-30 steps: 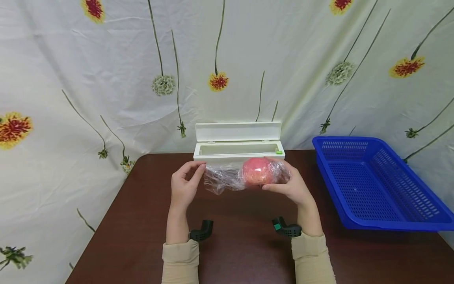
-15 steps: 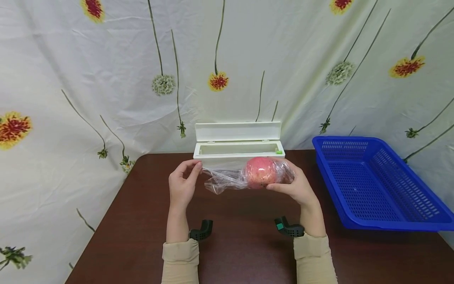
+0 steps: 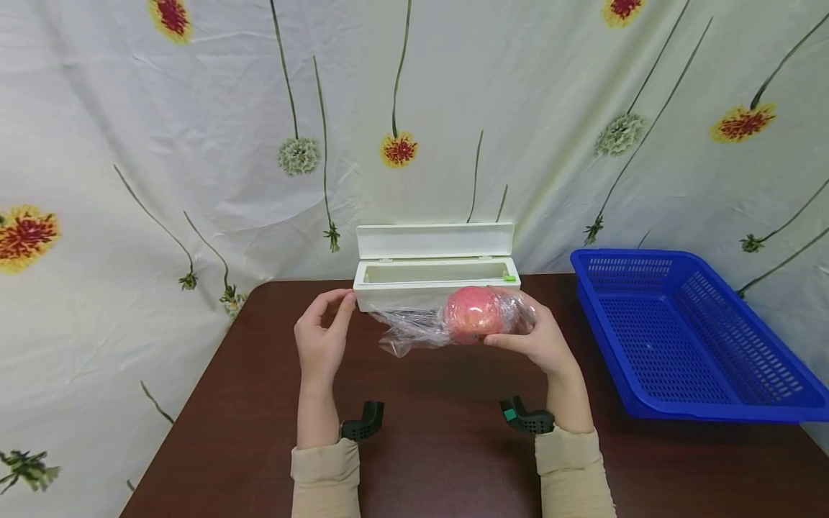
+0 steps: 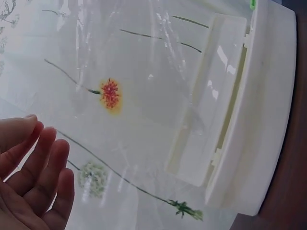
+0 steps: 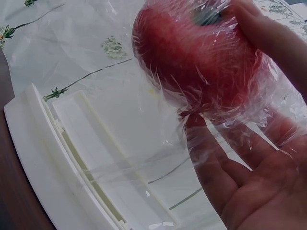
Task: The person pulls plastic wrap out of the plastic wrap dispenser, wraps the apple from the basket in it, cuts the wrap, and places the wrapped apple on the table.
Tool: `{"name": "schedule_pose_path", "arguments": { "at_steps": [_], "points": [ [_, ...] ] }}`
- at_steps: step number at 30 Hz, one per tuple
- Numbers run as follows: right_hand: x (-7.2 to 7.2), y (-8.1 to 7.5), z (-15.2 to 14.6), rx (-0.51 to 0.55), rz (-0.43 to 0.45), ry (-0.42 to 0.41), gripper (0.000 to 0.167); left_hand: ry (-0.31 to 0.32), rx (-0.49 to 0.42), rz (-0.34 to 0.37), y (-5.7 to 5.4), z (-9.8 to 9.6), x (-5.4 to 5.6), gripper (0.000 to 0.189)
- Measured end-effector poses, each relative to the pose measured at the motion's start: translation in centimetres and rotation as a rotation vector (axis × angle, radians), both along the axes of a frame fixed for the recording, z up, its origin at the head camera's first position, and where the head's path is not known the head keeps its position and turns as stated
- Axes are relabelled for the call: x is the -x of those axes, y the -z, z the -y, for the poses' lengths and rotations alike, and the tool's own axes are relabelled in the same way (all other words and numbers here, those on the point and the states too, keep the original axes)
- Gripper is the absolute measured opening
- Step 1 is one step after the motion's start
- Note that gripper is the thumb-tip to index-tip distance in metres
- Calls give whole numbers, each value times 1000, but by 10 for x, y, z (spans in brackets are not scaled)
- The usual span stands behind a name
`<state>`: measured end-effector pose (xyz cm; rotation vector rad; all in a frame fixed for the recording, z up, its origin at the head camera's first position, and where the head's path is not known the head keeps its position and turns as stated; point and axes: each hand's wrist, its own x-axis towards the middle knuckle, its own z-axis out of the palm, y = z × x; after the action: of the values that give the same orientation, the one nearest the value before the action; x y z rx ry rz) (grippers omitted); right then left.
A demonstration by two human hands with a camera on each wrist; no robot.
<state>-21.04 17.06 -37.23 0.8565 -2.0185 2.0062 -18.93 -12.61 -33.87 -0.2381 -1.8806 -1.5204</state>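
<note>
A red apple [image 3: 473,314] in clear plastic wrap [image 3: 417,329] is held above the table. My right hand [image 3: 536,338] grips the wrapped apple from its right side; in the right wrist view, thumb and fingers lie round the apple [image 5: 192,52]. The wrap's loose tail stretches left toward my left hand [image 3: 322,334], whose thumb and index finger meet in a pinch at its far end. There the film is almost invisible. In the left wrist view, my left hand [image 4: 36,177] shows thumb and index tips together, other fingers loosely bent, and faint glare streaks of film nearby.
Behind the hands stands a white wrap dispenser box [image 3: 437,297], lid [image 3: 435,241] raised, with a green piece [image 3: 510,278] at its right end. On the right is a blue perforated basket [image 3: 686,349]. A flowered curtain [image 3: 227,108] backs the dark brown table [image 3: 427,446].
My left hand has moved left, drawing away from the apple. My right hand and the apple shifted slightly right, then a touch back left. Box and basket have stayed put.
</note>
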Motion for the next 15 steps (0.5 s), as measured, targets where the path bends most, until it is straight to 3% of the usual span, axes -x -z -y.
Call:
{"name": "schedule_pose_path", "arguments": {
  "at_steps": [6,15],
  "points": [
    [0,1,4,-29,23,8,64,-32,54,-108,-12,-9,-10,13],
    [0,2,14,-46,71,6,65,54,129,-254,-1,-35,-3,17]
  ]
}}
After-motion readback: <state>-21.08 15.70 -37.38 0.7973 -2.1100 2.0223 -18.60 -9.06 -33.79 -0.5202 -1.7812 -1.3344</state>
